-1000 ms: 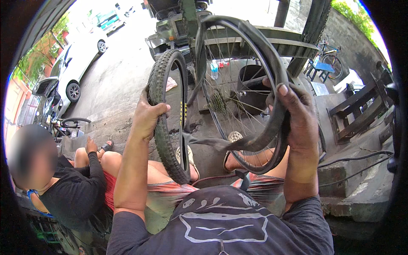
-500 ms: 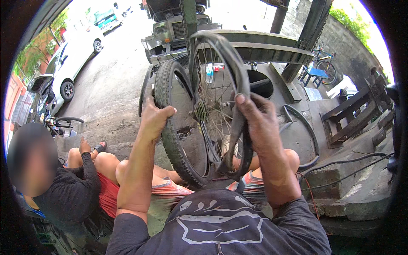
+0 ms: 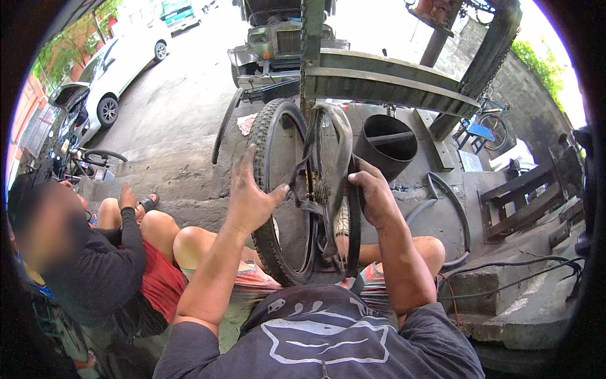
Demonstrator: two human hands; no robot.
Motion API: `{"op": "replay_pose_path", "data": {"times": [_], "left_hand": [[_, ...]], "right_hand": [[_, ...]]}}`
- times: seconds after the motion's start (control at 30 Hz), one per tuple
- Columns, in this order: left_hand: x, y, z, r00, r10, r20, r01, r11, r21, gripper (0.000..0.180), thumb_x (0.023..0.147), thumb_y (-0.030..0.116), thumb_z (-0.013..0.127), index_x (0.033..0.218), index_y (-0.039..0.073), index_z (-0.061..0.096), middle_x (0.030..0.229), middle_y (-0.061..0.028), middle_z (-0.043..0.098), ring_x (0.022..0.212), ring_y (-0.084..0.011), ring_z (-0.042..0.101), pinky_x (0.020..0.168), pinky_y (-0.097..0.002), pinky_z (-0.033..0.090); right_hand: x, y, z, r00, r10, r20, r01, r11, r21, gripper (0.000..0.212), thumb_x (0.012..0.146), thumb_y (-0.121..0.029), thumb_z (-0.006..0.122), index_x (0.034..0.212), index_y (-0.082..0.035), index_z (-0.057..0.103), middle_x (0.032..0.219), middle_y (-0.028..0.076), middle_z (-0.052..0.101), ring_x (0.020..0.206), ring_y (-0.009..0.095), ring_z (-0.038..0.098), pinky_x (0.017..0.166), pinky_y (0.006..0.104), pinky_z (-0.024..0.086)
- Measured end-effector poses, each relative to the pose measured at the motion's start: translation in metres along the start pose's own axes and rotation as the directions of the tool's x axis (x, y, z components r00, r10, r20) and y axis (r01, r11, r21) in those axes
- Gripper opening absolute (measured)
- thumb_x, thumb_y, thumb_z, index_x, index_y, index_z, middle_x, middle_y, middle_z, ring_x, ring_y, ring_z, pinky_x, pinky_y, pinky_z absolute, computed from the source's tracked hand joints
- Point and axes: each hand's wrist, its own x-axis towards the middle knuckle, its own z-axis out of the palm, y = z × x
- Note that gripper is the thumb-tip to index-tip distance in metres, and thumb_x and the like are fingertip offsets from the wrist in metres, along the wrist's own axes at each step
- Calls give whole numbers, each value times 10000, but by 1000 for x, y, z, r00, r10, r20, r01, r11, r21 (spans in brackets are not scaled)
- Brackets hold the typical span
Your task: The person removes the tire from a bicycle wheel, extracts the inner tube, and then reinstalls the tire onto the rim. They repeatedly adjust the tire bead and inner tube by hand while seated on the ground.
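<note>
A bicycle wheel [image 3: 320, 189] with spokes and a sprocket cluster stands upright between my knees. To its left is a knobby black tyre [image 3: 268, 136], set apart from the rim along much of its height. A limp dark inner tube [image 3: 341, 136] drapes over the wheel's top and hangs between rim and tyre. My left hand [image 3: 251, 197] lies against the tyre's left side, fingers stretched upward and thumb spread across it. On the right side my right hand [image 3: 377, 194] grips the wheel's edge, thumb toward me; its fingertips are partly hidden.
A seated person [image 3: 95, 259] is close on my left. Beyond the wheel stand a black metal bin [image 3: 386, 142] and a steel frame [image 3: 391, 79]. Curved black tubing [image 3: 457, 208] lies on the right floor, near cables [image 3: 517, 265] on a concrete step. Vehicles are parked farther off.
The wheel has turned more edge-on and its rim has come closer to the tyre. My right hand has moved lower; my left hand's fingers have straightened and its thumb has spread.
</note>
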Motion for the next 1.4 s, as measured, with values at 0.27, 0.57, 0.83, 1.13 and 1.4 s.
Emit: {"op": "replay_pose_path", "data": {"times": [0.27, 0.57, 0.83, 1.13, 1.4], "left_hand": [[2, 18, 2, 974, 228, 9, -228, 974, -13, 796, 783, 555, 924, 1360, 50, 709, 1640, -314, 422, 1564, -531, 324, 1280, -608, 303], [9, 42, 10, 982, 183, 52, -189, 960, 205, 613, 800, 570, 880, 1162, 78, 836, 1644, -294, 431, 1586, -505, 304, 1284, -673, 232], [12, 58, 15, 990, 74, 116, -108, 940, 324, 466, 874, 450, 838, 1028, 10, 827, 1649, -256, 460, 1564, -521, 347, 1235, -738, 291], [106, 8, -4, 994, -72, -85, 84, 985, 152, 423, 970, 307, 763, 1157, -73, 777, 1424, -272, 664, 1375, -411, 604, 1180, -499, 459], [152, 49, 2, 855, -176, 487, 84, 975, 206, 797, 797, 656, 867, 1054, -91, 761, 932, -246, 777, 850, -304, 786, 788, -444, 619]], "right_hand": [[4, 46, 11, 992, -124, -31, 119, 984, -132, 549, 977, -87, 599, 1500, 78, 587, 1276, 109, 737, 1061, 155, 710, 949, 298, 574], [-7, 86, 37, 974, -218, 60, 222, 873, -434, 606, 942, -63, 527, 1527, 93, 535, 1290, 173, 728, 1165, 226, 662, 1058, 350, 510], [-13, 67, 44, 986, -89, 140, 151, 827, -542, 676, 903, -99, 627, 1549, 61, 508, 1306, 202, 716, 1175, 230, 666, 1066, 369, 510], [-12, 74, 39, 983, -148, 111, 182, 661, -728, 773, 918, -112, 715, 1604, 73, 411, 1332, 308, 704, 1248, 363, 699, 1105, 416, 515], [-21, 63, 47, 997, -64, 52, 82, 700, -709, 776, 947, -182, 717, 1586, 117, 394, 1420, 395, 623, 1373, 476, 617, 1160, 473, 486]]}}
